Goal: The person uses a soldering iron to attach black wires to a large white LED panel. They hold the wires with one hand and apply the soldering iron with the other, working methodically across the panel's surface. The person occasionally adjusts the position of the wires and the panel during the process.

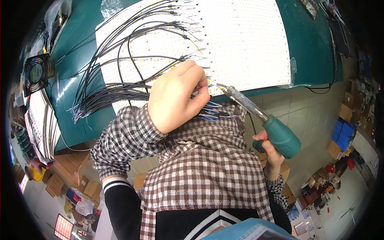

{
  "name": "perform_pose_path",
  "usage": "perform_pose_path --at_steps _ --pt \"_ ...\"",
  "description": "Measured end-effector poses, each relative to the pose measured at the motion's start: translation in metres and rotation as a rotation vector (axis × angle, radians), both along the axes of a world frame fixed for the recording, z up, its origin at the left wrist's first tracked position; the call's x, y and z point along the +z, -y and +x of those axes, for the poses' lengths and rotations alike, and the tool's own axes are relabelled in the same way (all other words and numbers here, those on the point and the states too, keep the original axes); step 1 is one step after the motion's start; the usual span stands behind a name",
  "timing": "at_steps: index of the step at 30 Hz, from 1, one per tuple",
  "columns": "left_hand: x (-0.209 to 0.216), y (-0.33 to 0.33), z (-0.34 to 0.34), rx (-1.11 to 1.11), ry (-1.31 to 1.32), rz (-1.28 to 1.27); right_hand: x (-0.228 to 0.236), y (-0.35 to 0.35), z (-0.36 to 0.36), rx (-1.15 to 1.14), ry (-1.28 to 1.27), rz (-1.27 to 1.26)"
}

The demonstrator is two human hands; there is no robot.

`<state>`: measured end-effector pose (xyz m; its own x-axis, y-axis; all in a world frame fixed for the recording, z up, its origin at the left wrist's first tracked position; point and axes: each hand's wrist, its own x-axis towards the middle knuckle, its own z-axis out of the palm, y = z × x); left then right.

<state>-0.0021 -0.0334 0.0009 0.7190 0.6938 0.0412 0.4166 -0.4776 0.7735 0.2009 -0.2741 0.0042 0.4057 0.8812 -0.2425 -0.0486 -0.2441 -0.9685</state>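
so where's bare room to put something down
The green table is mostly bare right of the white board, with another patch between the plastic bag and the black cables. It's crowded on the board's left half, under the cables and left hand.

Green table [310, 48]: white panels [248, 40], black cables [124, 89], small fan [37, 74].

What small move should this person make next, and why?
Perhaps ease the soldering iron slightly toward the left hand: the right hand holds it with its tip pointed that way, close by, and black cables lie across the white board there.
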Motion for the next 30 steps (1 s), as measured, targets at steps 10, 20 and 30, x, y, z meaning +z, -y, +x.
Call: perform_pose_path --at_steps 10,20,30 --pt "0.0022 0.0004 -0.0001 -0.007 -0.009 0.02 -0.0054 0.0018 0.0014 -0.01 0.003 -0.012" --pt "0.0034 0.0014 -0.0003 0.002 -0.017 0.008 -0.0026 0.0009 -0.0006 -0.016 0.005 -0.038" --pt "0.003 0.0031 0.0 0.009 -0.014 -0.014 -0.0074 0.0052 0.0021 0.05 0.095 0.009"
